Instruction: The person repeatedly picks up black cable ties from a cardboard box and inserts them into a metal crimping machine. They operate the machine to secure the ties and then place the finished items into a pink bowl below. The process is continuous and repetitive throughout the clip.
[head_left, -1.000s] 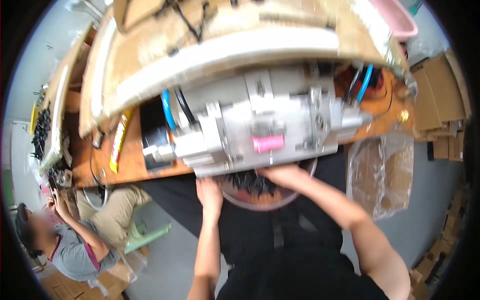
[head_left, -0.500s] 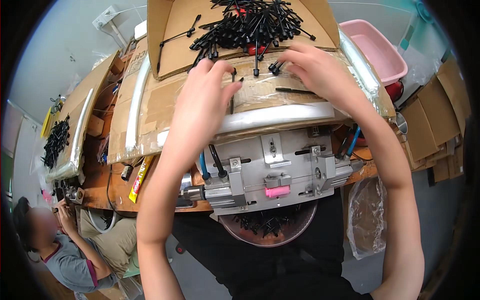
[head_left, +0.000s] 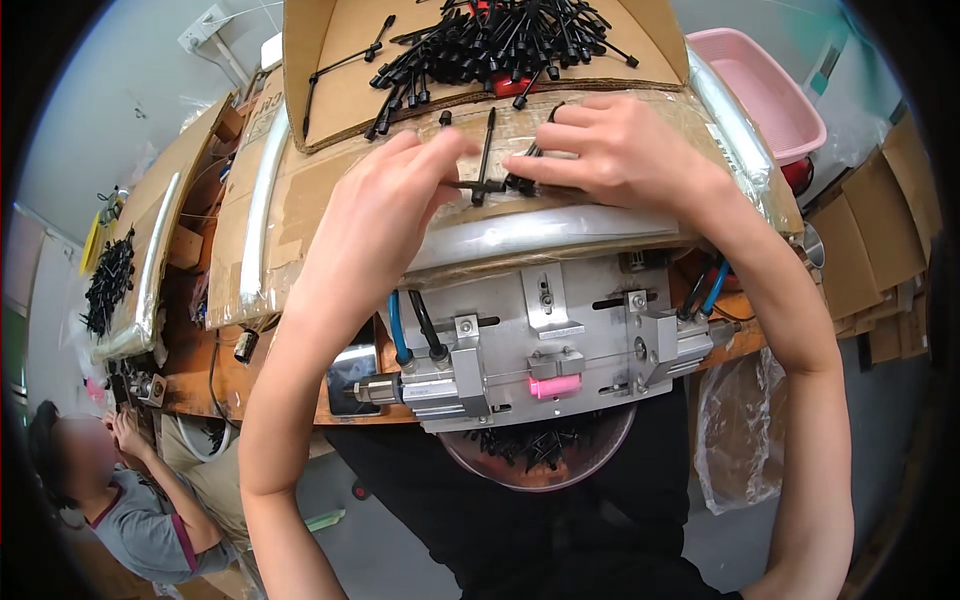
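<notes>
Both hands work over the sloped cardboard sheet [head_left: 330, 170] in front of me. My left hand [head_left: 385, 205] is closed, thumb and forefinger at one end of a thin black plastic rod with a knobbed head. My right hand [head_left: 625, 155] curls over several black rods [head_left: 520, 184], whose dark ends show by its fingertips; its palm is hidden. A single black rod [head_left: 488, 145] lies lengthwise between the hands. Beyond them, a heap of similar black rods [head_left: 490, 55] fills part of an open cardboard box [head_left: 340, 45].
Below the sheet stands a metal fixture [head_left: 600, 360] with clamps, blue and black hoses, and a pink block [head_left: 555, 386]. A bowl [head_left: 545, 489] of black parts sits beneath. A pink basin [head_left: 760, 90] is at far right; a person [head_left: 150, 520] works at left.
My hands have come closer together and slightly nearer me over the sheet. The right hand has drawn its rods toward the left. A yellow packet at left is no longer visible.
</notes>
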